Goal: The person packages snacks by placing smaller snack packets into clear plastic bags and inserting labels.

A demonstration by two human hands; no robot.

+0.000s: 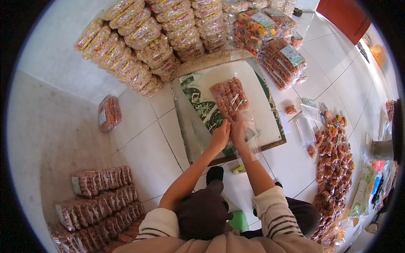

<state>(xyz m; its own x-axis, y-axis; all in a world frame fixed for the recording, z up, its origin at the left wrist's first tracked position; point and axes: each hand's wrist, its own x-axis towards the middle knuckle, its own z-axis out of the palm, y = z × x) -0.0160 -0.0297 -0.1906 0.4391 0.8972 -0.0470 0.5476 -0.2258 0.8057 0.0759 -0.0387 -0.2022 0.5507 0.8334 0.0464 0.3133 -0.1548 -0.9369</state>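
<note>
A clear plastic bag (232,98) holding small packs of reddish-brown snacks lies on the low board (268,122) in front of me. My left hand (220,137) is closed on the near end of its filled part, fingers pinched on the plastic. Right beside it, my right hand (238,130) reaches up to the same bag. Loose clear film spreads around that hand and over part of the forearm, so it seems to be inside the bag's mouth. Its fingertips are hard to make out through the plastic and against the snacks.
Stacked bags of pale snacks (168,33) stand behind the board, with labelled brown packs (284,61) to their right. Small snack packs (333,164) form a long pile at right, near empty clear bags (304,130). Brown packs (103,181) stand in rows at lower left; a single pack (109,113) lies by the wall.
</note>
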